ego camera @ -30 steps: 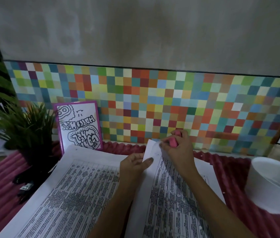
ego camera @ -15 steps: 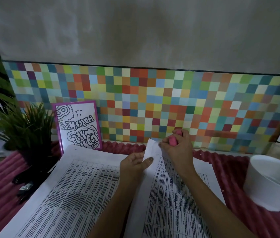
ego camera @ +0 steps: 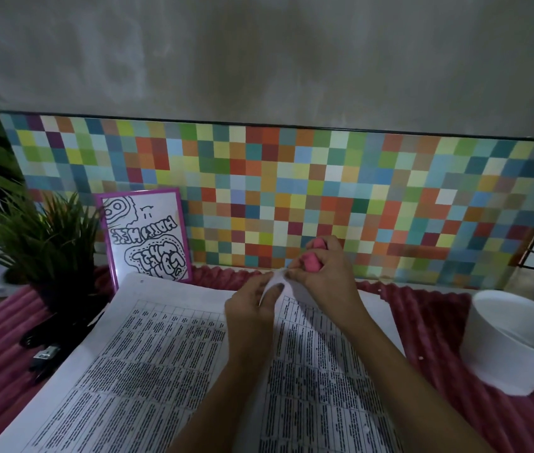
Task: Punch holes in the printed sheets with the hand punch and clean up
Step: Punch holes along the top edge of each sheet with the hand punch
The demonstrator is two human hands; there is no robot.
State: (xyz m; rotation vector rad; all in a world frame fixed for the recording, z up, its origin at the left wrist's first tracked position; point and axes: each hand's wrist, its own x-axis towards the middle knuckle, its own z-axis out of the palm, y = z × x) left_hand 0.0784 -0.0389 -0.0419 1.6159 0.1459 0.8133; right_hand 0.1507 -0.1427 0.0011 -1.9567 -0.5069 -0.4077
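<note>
Two printed sheets lie on the red ribbed cloth: a left sheet [ego camera: 148,364] lying flat and a right sheet [ego camera: 321,380] whose far left corner is lifted. My right hand [ego camera: 324,273] grips a pink hand punch [ego camera: 312,263] at that raised corner. My left hand [ego camera: 252,308] pinches the same corner of the right sheet just below the punch. The punch's jaws are hidden by my fingers.
A white bowl [ego camera: 521,341] stands at the right on the cloth. A potted plant [ego camera: 40,243] and a pink-framed drawing [ego camera: 146,237] stand at the back left against the coloured tile wall. A dark cable with a plug [ego camera: 43,354] lies left of the sheets.
My left hand has moved up and right to the lifted corner, closing in under the punch. The right hand with the punch has stayed almost in place.
</note>
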